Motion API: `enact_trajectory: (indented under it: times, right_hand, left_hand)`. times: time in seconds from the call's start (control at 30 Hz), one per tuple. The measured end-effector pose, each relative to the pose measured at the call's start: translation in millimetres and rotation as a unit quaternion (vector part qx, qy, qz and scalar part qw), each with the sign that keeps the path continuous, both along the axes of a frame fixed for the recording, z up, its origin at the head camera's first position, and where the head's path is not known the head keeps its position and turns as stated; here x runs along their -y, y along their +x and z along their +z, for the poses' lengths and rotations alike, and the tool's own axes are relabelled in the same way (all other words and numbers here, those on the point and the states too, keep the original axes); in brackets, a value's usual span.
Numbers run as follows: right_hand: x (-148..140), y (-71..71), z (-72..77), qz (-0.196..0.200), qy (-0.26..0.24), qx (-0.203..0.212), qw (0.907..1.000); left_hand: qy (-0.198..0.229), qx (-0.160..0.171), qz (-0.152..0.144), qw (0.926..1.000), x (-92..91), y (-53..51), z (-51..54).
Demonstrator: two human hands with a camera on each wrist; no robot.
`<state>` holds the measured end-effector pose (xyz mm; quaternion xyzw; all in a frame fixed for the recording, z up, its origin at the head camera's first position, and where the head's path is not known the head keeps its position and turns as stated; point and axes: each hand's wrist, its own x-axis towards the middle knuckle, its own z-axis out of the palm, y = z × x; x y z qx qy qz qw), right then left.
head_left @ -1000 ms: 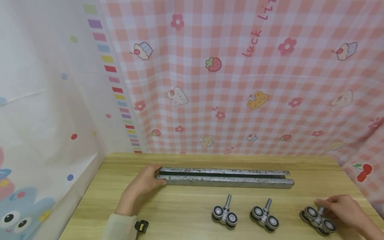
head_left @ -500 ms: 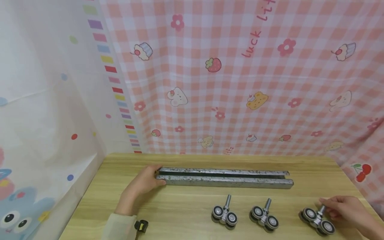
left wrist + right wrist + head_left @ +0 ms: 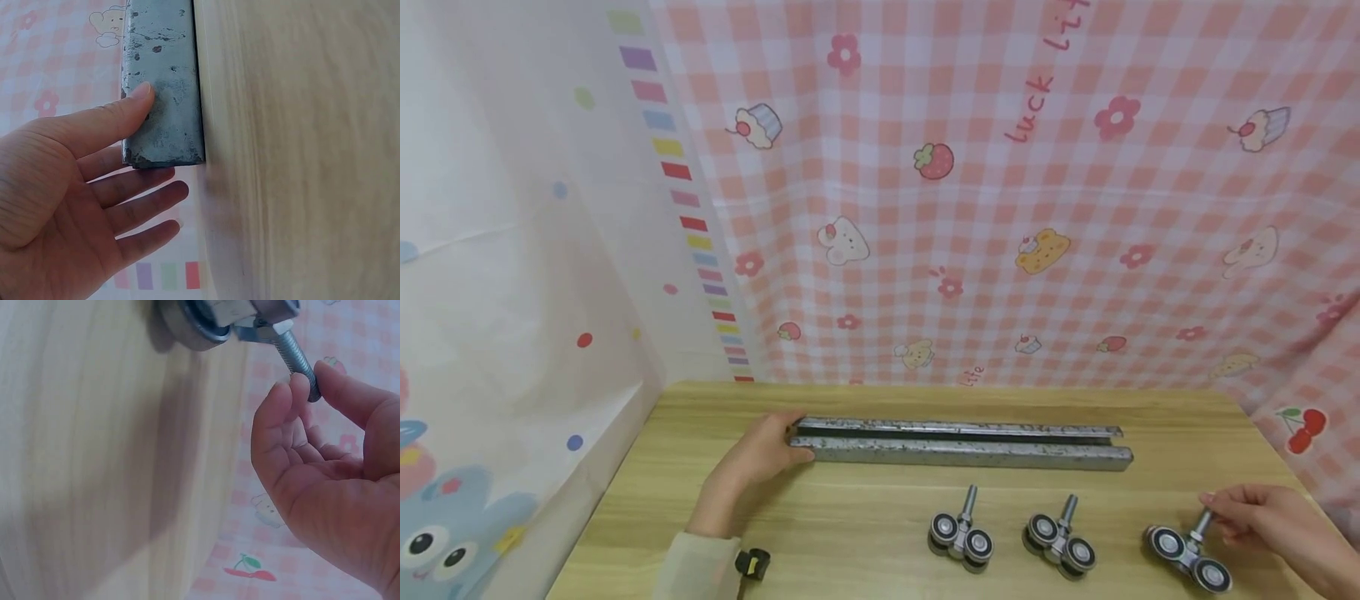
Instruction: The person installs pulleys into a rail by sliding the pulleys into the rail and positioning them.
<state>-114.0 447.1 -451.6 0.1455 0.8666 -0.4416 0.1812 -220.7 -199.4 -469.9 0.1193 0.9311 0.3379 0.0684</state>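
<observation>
A grey, scuffed metal track rail with a slot along its top lies across the table. My left hand grips its left end. In the left wrist view the thumb presses on the rail's face, and the index finger goes behind it. At the right, my right hand pinches the bolt of a roller between thumb and forefinger. The right wrist view shows the threaded bolt with its tip at the fingertips. The roller tilts, and its wheels are at or just above the table; I cannot tell which.
Two similar rollers, the left one and the middle one, stand in front of the rail with bolts pointing up. A small black strap piece is beside the left sleeve. Pink checked cloth hangs behind the wooden table.
The right fingers have shifted up toward the tip of the bolt. The right roller has turned and tilted a little, its wheels moving slightly left. The left hand and the rail stay put.
</observation>
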Motion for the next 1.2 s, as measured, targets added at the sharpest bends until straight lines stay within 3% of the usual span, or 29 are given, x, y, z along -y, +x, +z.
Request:
enact_trajectory:
  times: [0.3,0.43,0.57,0.93,1.2]
  right_hand:
    - [13.2,1.3,5.7,-0.030,0.016,-0.012,0.9993]
    - [16.5,6.2,7.8,-0.010,0.077,-0.029,0.9965]
    - [20.8,12.0,10.7,0.015,0.146,-0.049,0.9880]
    - [42.9,18.4,15.5,0.027,0.140,-0.088,0.9859]
    - [55.6,21.0,14.7,0.046,0.191,-0.134,0.9713]
  left_hand:
    - [-0.001,0.000,-0.002,1.0000,1.0,1.8,1.8]
    - [0.001,0.001,-0.004,1.0000,1.0,2.2,1.8]
    - [0.002,0.003,-0.004,1.0000,1.8,2.3,1.0]
    - [-0.006,0.003,0.000,1.0000,2.8,2.6,0.9]
    - [-0.008,-0.005,-0.006,0.9999,2.6,1.7,0.1]
